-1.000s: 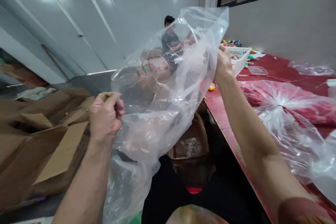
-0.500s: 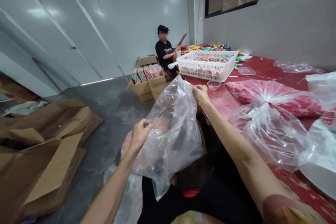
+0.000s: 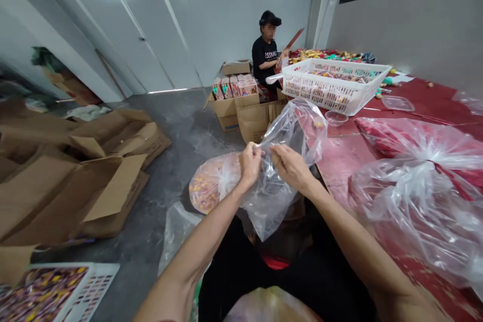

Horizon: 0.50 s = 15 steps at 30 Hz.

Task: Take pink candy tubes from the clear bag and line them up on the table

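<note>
Both hands hold a clear, empty plastic bag (image 3: pixel 281 171) in front of me, above my lap. My left hand (image 3: pixel 249 163) pinches the bag's edge with closed fingers. My right hand (image 3: pixel 292 168) grips the same edge a few centimetres to the right. The bag hangs down below the hands and bulges up behind them, next to the corner of the red table (image 3: pixel 341 148).
A white basket (image 3: pixel 334 90) of small coloured items and large filled plastic bags (image 3: pixel 422 176) lie on the table. A seated person (image 3: pixel 266 55) works at the far end beside cardboard boxes (image 3: pixel 241 105). Flattened cartons (image 3: pixel 75 171) cover the floor at left; another tray (image 3: pixel 56 292) sits at bottom left.
My hands have come down and together, from wide apart to almost touching. The bag has collapsed from spread open to bunched between them.
</note>
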{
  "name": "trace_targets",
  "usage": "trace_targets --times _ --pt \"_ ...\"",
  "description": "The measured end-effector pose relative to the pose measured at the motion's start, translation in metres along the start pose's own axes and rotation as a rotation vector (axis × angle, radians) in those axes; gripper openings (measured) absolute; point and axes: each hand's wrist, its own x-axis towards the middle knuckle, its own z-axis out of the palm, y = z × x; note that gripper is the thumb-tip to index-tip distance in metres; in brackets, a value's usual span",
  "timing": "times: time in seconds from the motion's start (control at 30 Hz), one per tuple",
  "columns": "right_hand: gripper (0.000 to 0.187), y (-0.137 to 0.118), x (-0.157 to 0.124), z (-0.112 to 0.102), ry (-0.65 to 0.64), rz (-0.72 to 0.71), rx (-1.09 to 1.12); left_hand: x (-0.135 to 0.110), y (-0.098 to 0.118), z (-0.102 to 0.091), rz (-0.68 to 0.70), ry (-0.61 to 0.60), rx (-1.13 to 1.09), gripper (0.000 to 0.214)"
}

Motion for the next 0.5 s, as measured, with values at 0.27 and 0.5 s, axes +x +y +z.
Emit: trace_targets --times 0.27,0.5 --pt "0.013 0.051 -0.13 0.079 -0.857 0.578 -0.288 -0.027 -0.056 -0.024 -0.149 0.073 0.012 0.015" --pt "0.026 0.074 -0.122 0.102 -0.818 0.729 -0.199 -0.112 -0.018 -0.013 -0.114 -0.122 -0.182 0.017"
